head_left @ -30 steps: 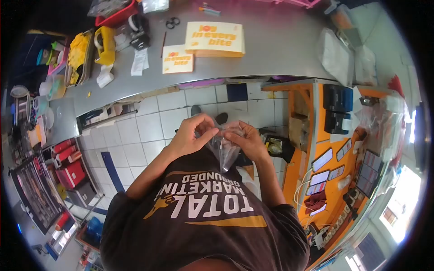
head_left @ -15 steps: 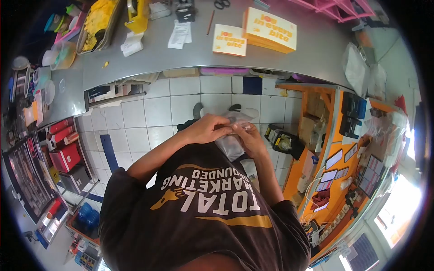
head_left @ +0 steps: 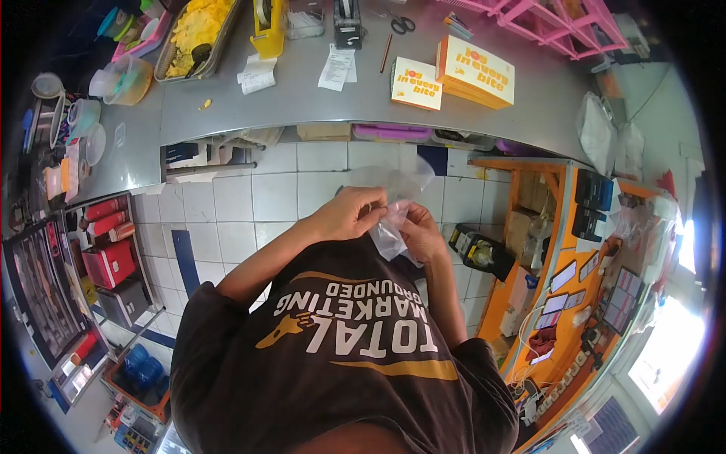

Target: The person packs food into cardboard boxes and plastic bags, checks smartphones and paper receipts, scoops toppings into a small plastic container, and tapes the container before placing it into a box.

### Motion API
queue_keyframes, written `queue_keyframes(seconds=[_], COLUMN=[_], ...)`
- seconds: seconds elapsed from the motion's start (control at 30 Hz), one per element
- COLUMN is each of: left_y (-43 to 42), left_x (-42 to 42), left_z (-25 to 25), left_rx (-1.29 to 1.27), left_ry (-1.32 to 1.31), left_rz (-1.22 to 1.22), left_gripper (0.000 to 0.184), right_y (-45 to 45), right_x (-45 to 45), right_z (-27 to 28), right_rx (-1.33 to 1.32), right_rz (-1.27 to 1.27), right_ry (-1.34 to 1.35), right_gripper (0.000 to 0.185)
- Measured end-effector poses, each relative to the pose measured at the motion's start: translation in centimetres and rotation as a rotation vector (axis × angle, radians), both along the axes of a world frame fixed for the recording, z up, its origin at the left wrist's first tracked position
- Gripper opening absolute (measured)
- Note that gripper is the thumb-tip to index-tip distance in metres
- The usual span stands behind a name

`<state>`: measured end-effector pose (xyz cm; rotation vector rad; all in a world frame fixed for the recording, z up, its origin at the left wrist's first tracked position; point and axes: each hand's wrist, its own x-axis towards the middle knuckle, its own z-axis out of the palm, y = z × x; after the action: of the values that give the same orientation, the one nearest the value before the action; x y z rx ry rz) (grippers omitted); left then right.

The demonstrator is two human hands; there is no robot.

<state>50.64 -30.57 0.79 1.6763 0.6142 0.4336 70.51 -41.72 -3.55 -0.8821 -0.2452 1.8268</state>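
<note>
Between my two hands is a clear plastic bag, held in front of my body above the tiled floor. My left hand pinches the bag between thumb and fingers. Close beside it, my right hand also has its fingers closed on the plastic. Part of the bag fans out beyond the hands, and a crumpled part hangs below them toward my shirt. Nothing can be made out inside the bag.
Ahead is a metal counter with two printed boxes, receipts, a yellow tape dispenser, scissors and a tray of yellow food. An orange shelf unit stands right; a black bag lies on the floor.
The view has shifted, so the counter items sit further right and lower. The bag's far part is spread wider beyond my hands. Both hands still grip it close together.
</note>
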Motion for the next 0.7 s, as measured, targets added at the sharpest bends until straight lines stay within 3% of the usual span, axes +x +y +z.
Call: queue_keyframes(seconds=[0.07, 0.1, 0.13, 0.2, 0.3, 0.37, 0.43, 0.5, 0.57, 0.63, 0.7], left_y=[0.0, 0.1, 0.2, 0.5, 0.2, -0.3, -0.8, -0.3, 1.3, 2.6, 3.1], left_x=[-0.4, -0.6, -1.1, -2.0, -2.7, -2.4, -2.4, -2.8, -1.3, 0.5, 1.8], left_z=[-1.2, -1.4, -1.5, -1.6, -4.0, -5.1, -5.2, -4.7, -5.3, -7.4, -11.6], left_rx=[0.124, 0.248, 0.252, 0.316, 0.386, 0.331, 0.251, 0.023, 0.015, 0.002, 0.240], left_ry=[-0.037, -0.074, -0.077, 0.132, 0.176, 0.090, 0.014, 0.225, 0.373, 0.522, 0.697], left_rz=[-0.001, 0.002, 0.000, 0.229, 0.388, 0.371, 0.347, 0.202, 0.268, 0.344, 0.330], left_gripper=[0.012, 0.010, 0.010, 0.009, 0.008, 0.010, 0.013, 0.022, 0.024, 0.025, 0.018], right_y=[0.1, 0.0, -0.1, 0.1, -0.6, 0.6, 2.6, 3.8, 4.3, 4.3, 4.2], right_x=[0.5, 0.5, 0.5, 1.3, 2.6, 2.0, -0.6, -1.3, -1.6, -1.9, -1.4], right_z=[-0.7, -1.2, -1.6, -2.3, -4.5, -4.7, -1.2, -4.7, -6.0, -6.0, -7.1], right_rx=[-0.032, -0.030, -0.055, -0.210, -0.201, -0.139, -0.071, 0.055, 0.193, -0.043, -0.058], right_rz=[0.127, 0.124, 0.011, -0.152, -0.371, -0.410, -0.079, 0.022, 0.126, 0.076, 0.169], right_ry=[-0.319, -0.323, -0.397, -0.581, -0.810, -0.911, -0.887, -1.044, -1.199, -0.808, -0.889], right_gripper=[0.018, 0.018, 0.016, 0.016, 0.015, 0.017, 0.016, 0.019, 0.022, 0.024, 0.025])
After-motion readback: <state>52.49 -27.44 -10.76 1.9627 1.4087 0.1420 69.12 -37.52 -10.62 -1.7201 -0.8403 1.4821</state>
